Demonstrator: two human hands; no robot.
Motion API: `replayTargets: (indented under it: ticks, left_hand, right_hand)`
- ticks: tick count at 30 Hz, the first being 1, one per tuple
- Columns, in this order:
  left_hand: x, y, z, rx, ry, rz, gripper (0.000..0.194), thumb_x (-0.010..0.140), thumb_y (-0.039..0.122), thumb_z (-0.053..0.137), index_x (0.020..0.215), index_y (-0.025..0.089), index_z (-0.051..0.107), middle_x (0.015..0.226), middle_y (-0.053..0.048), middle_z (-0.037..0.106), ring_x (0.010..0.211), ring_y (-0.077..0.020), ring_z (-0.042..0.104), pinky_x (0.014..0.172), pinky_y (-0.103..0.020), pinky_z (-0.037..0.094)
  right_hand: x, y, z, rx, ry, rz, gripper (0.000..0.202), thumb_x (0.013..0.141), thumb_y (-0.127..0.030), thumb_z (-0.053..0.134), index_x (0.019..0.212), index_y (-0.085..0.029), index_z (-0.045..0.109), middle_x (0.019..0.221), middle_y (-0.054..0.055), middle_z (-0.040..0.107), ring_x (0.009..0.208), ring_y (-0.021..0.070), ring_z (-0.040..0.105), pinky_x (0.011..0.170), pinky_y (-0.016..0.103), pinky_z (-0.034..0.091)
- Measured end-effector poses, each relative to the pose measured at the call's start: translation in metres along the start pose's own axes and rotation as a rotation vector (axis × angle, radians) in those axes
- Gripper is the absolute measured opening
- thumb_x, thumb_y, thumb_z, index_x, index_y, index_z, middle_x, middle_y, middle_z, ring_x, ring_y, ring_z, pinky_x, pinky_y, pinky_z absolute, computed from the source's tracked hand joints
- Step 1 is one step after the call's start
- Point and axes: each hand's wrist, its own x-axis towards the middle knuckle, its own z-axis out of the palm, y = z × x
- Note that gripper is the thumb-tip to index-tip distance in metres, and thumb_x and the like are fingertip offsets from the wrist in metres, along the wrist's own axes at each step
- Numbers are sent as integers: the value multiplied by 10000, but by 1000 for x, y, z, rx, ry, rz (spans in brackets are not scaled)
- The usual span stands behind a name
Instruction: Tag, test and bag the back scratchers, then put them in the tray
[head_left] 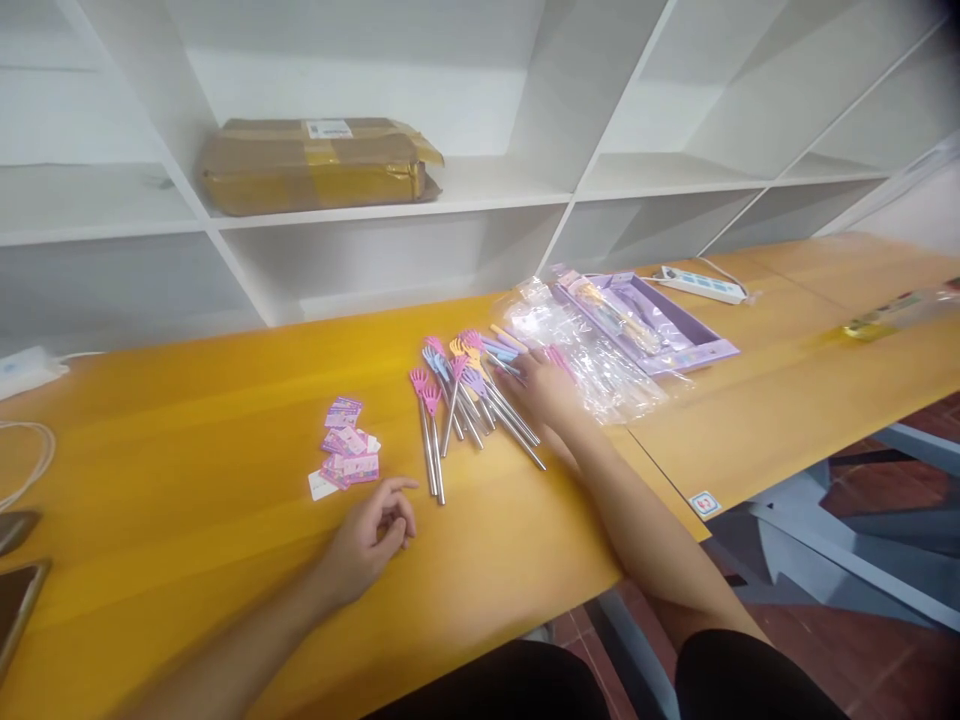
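Note:
Several telescopic back scratchers lie in a loose pile, with silver rods and hand-shaped heads in pink, blue, yellow and purple. My right hand reaches to the pile's right side, its fingers closed on a back scratcher beside the pastel handles; its fingertips are partly hidden. My left hand hovers near the table, empty, index finger stretched and the others loosely bent. Just beyond it is a small heap of pink and purple printed cards. The two nearest pink back scratchers lie between my hands.
Clear plastic bags lie to the right, against a purple display box with a packaged item on it. A power strip sits behind. A taped cardboard box stands on the white shelf. A phone-like device is at left.

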Motion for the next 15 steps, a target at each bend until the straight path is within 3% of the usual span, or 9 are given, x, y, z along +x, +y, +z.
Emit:
replayTargets:
  ticks: [5,11,15]
  left_hand:
    - [0,-2,0,-13,2,-13,326,1087,294,467,1410,244,481,947,-20,623,780,-164,597,745,-319,504]
    - [0,-1,0,27,-3,-15,323,1095,303,456,1411,247,486,932,-20,631,782,-169,592,758,-327,498]
    - [0,-4,0,28,-12,-5,323,1095,306,451,1412,250,483,932,-17,632,792,-173,591,765,-328,493]
  right_hand:
    - [3,-1,8,-37,-62,7,326,1073,-463,528,1038,-180,685,1180,161,693,893,256,635,784,351,433]
    - [4,-1,2,-7,1,43,285,1094,-365,400,1062,-183,616,1152,184,683,952,288,619,816,369,438]
    - [4,5,-1,6,-12,57,252,1071,-319,387,1079,-187,602,981,159,714,854,291,632,751,367,441]
